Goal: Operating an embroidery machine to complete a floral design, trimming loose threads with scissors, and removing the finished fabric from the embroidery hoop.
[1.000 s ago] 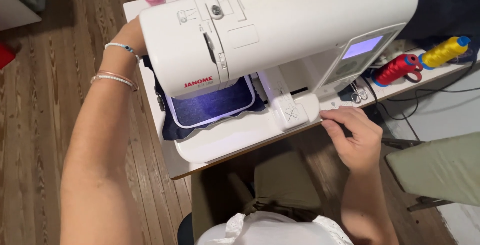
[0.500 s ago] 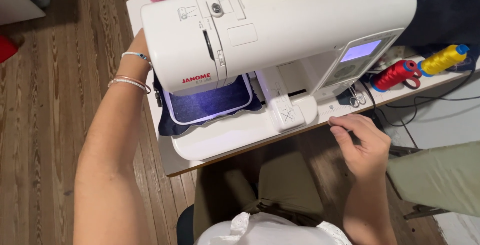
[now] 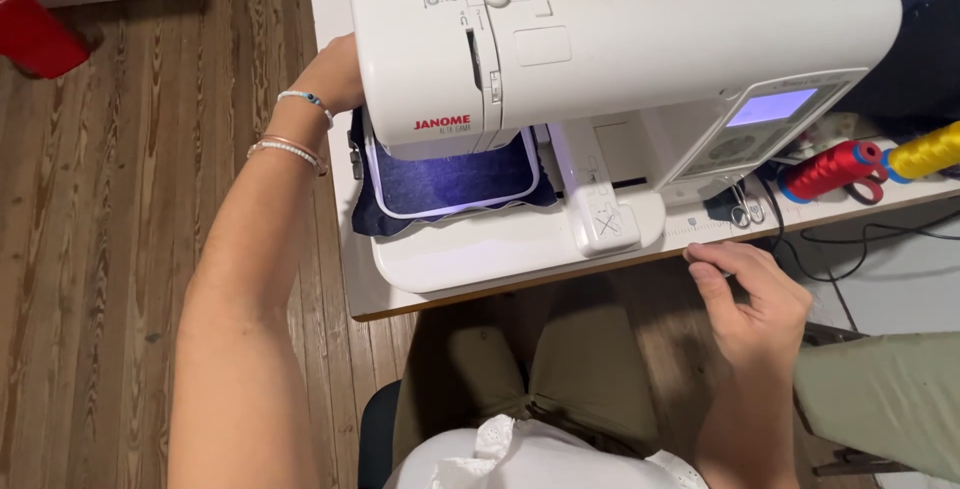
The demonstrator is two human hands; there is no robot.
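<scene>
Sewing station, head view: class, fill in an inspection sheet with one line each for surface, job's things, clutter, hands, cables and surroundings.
Surface: white table, wooden front edge, mostly covered by the machine.
Job's things: white embroidery machine with lit screen; dark blue fabric stretched in a hoop under the machine head.
Clutter: red thread spool, yellow thread spool, small scissors at the table's right end.
Hands: left hand at the machine's left end, fingers hidden; right hand at the table's front edge, holding nothing.
Cables: black cables hang off the right side.
Surroundings: wooden plank floor; red object at upper left.
</scene>
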